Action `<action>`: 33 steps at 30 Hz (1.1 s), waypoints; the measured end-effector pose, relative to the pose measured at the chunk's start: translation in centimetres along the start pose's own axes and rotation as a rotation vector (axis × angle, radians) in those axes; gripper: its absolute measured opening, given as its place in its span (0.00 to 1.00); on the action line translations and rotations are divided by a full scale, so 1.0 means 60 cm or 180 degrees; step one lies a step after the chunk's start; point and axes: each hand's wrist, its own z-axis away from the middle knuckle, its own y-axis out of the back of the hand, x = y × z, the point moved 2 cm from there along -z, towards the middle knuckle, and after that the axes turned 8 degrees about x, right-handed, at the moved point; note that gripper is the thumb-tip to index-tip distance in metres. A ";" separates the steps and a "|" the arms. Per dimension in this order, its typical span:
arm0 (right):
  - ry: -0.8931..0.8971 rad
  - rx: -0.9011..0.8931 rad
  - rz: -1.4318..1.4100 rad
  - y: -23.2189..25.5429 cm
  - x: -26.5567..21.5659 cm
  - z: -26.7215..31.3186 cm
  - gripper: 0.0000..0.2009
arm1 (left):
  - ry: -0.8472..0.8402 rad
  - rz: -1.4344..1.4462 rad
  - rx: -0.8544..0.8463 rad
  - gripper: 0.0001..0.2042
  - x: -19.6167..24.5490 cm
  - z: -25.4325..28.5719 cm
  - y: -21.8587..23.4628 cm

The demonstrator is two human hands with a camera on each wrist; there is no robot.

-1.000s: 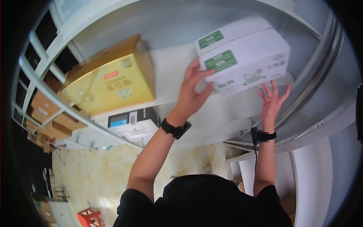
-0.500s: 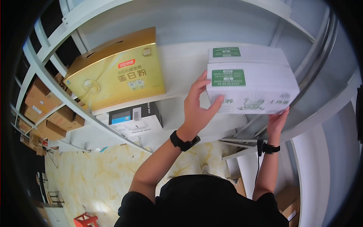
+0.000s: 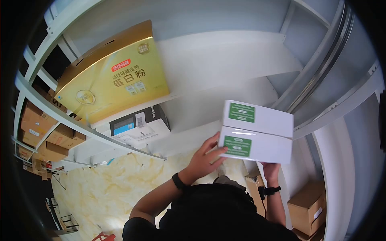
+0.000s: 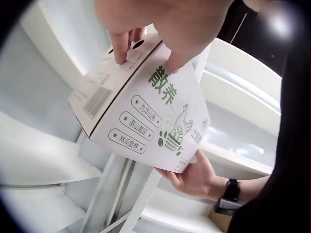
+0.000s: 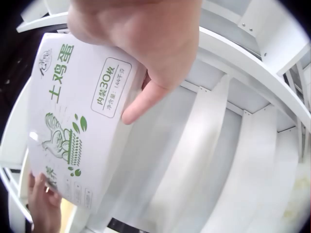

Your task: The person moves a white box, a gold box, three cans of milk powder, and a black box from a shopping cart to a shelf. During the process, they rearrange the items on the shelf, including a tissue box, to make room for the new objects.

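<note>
A white egg box (image 3: 273, 122) with green labels is held off the shelf, close to the person's body. My left hand (image 3: 203, 160) grips its left end; in the left wrist view, that hand's fingers (image 4: 120, 48) lie on the end panel beside the hand holes and its thumb on the printed front. My right hand (image 3: 272, 172) holds the lower right corner from beneath, mostly hidden by the box in the head view. The right wrist view shows the right thumb (image 5: 146, 101) along the box's edge, with the other fingers hidden.
On the white shelf (image 3: 225, 52) to the left stands a large yellow gift box (image 3: 148, 60). A tissue box (image 3: 150, 130) sits one level lower. Brown cartons (image 3: 40, 120) fill a rack at far left, another carton (image 3: 307, 209) lies low at right. A red stool (image 3: 105, 237) is on the floor.
The egg box has come off the upper shelf, down and toward the body, its top now facing the head camera. The right hand, at first apart from it, now holds it from beneath.
</note>
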 end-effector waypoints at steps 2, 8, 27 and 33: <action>-0.0184 -0.0133 0.0234 0.011 0.060 -0.015 0.37 | 0.0331 -0.0264 -0.0049 0.19 -0.034 0.027 0.016; -0.0058 -0.0873 0.0868 -0.052 0.193 -0.141 0.34 | 0.0931 -0.1248 0.0059 0.20 -0.179 0.062 0.083; 0.0610 -0.2065 0.2229 -0.291 0.312 -0.350 0.27 | 0.0613 -0.3656 0.1299 0.23 -0.181 -0.019 0.249; 0.0520 -0.2397 0.1968 -0.329 0.326 -0.373 0.25 | 0.1441 -0.4486 0.0751 0.26 -0.234 0.040 0.294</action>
